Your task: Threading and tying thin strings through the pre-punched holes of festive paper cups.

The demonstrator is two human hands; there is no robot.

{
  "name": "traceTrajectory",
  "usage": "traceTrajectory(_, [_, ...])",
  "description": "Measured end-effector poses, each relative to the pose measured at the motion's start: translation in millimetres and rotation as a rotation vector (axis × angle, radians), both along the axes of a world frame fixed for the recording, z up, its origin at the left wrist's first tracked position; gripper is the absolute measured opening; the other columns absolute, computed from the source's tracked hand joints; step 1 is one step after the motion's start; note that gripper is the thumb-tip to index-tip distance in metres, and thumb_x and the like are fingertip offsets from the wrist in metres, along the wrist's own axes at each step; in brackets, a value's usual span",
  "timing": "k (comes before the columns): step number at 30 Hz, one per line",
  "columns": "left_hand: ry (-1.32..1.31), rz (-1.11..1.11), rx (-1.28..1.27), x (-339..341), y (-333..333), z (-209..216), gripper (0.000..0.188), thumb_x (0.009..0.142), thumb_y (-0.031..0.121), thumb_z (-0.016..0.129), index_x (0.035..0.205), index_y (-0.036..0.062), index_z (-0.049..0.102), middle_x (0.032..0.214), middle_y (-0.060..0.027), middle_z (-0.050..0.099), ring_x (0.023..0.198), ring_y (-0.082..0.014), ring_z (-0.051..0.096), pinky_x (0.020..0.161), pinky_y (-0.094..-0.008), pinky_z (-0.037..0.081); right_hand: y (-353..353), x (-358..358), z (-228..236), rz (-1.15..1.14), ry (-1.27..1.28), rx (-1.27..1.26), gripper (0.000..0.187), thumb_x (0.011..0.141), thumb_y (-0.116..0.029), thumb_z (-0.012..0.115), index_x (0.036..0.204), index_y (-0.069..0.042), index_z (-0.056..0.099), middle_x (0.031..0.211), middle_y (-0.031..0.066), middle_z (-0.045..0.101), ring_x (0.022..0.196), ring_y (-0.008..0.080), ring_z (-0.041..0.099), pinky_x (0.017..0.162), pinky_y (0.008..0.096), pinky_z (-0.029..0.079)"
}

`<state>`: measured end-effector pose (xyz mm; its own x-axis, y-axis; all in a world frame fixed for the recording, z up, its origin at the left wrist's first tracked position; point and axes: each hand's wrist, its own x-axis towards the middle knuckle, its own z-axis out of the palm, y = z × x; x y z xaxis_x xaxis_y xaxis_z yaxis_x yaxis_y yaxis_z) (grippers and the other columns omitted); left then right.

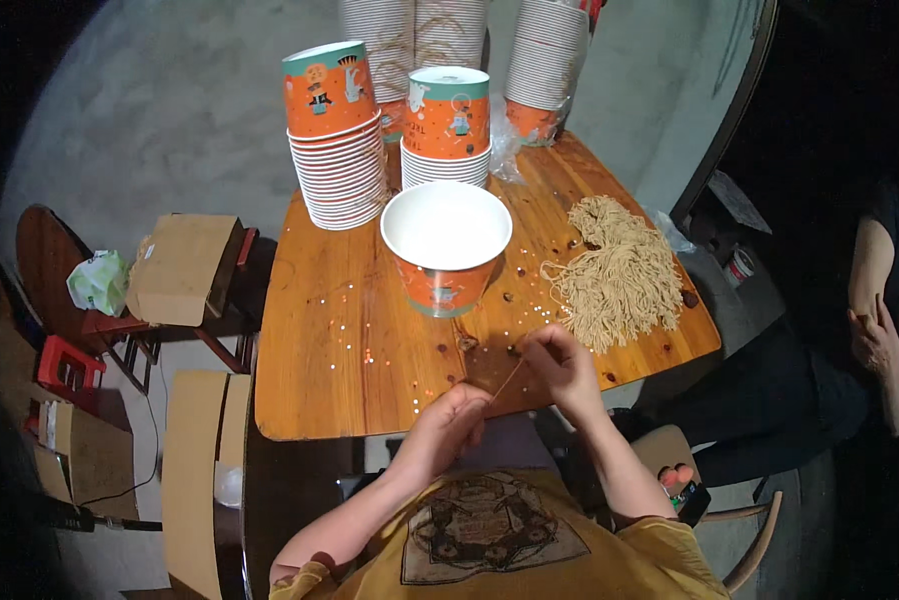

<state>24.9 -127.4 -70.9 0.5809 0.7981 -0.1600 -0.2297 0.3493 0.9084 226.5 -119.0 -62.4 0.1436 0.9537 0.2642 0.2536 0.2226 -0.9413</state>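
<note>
My left hand (451, 420) and my right hand (567, 372) are in front of me at the table's near edge, both with fingers pinched. A thin tan string (510, 381) stretches slantwise between them, its right end higher. Just beyond stands an upright paper bucket (447, 290), orange and green outside, white and empty inside. To the right of it lies a tangled heap of tan strings (619, 280), close to my right hand. Tiny white and orange dots (367, 355) are scattered over the wooden tabletop (299, 390). The fingertips hide how each string end is gripped.
Stacks of upside-down paper buckets (334, 150) (447, 120) stand behind the single bucket, with plastic-wrapped stacks (546, 60) farther back. Cardboard boxes (184, 265) and a red stool (69, 365) are at the left. Another person (874, 340) is at the right, beside the table.
</note>
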Motion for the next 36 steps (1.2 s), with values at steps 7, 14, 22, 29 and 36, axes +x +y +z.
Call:
traceTrajectory(7, [0.543, 0.093, 0.96, -15, 26, 35, 0.016, 0.091, 0.006, 0.053, 0.107, 0.0026, 0.053, 0.084, -0.0091, 0.061, 0.081, -0.0231, 0.063, 0.071, -0.0336, 0.049, -6, -3, 31, -0.156, -0.779, 0.386, 0.03, 0.085, -0.014, 0.063, 0.111, -0.002, 0.056, 0.109, 0.0158, 0.058, 0.102, 0.0281, 0.057, 0.087, 0.0381, 0.045])
traceTrajectory(14, [0.377, -0.101, 0.773, -17, 54, 74, 0.031, 0.087, 0.002, 0.055, 0.117, 0.0051, 0.05, 0.095, -0.019, 0.062, 0.092, -0.0371, 0.063, 0.074, -0.0386, 0.05, 10, -40, 38, 0.423, -0.063, -0.045, 0.036, 0.092, -0.018, 0.056, 0.121, -0.001, 0.045, 0.108, 0.0147, 0.059, 0.099, 0.025, 0.059, 0.089, 0.0344, 0.046])
traceTrajectory(22, [0.504, -0.078, 0.695, -29, 84, 76, 0.022, 0.091, 0.007, 0.055, 0.112, 0.0029, 0.048, 0.097, -0.0159, 0.062, 0.088, -0.0354, 0.064, 0.071, -0.0381, 0.051, 35, -45, 37, 0.35, -0.199, -0.046, 0.022, 0.091, -0.016, 0.058, 0.107, -0.004, 0.052, 0.092, 0.0125, 0.059, 0.084, 0.0235, 0.062, 0.072, 0.0335, 0.049])
traceTrajectory(29, [0.456, -0.017, 0.51, -37, 93, 60, 0.017, 0.093, 0.006, 0.052, 0.11, 0.0045, 0.048, 0.08, -0.0106, 0.06, 0.069, -0.0226, 0.063, 0.061, -0.0326, 0.05, 52, -54, 16, 0.311, -0.152, 0.251, 0.013, 0.084, -0.008, 0.065, 0.092, -0.005, 0.055, 0.074, 0.0067, 0.054, 0.062, 0.0164, 0.053, 0.054, 0.0286, 0.042])
traceTrajectory(36, [0.52, 0.154, 0.627, -44, 80, 49, 0.013, 0.092, 0.009, 0.056, 0.103, 0.002, 0.054, 0.077, -0.0107, 0.061, 0.062, -0.0219, 0.063, 0.058, -0.0308, 0.051, 42, -40, 13, 0.277, -0.108, -0.013, 0.012, 0.086, -0.014, 0.064, 0.09, -0.005, 0.057, 0.077, 0.0089, 0.06, 0.066, 0.0199, 0.06, 0.06, 0.0311, 0.049])
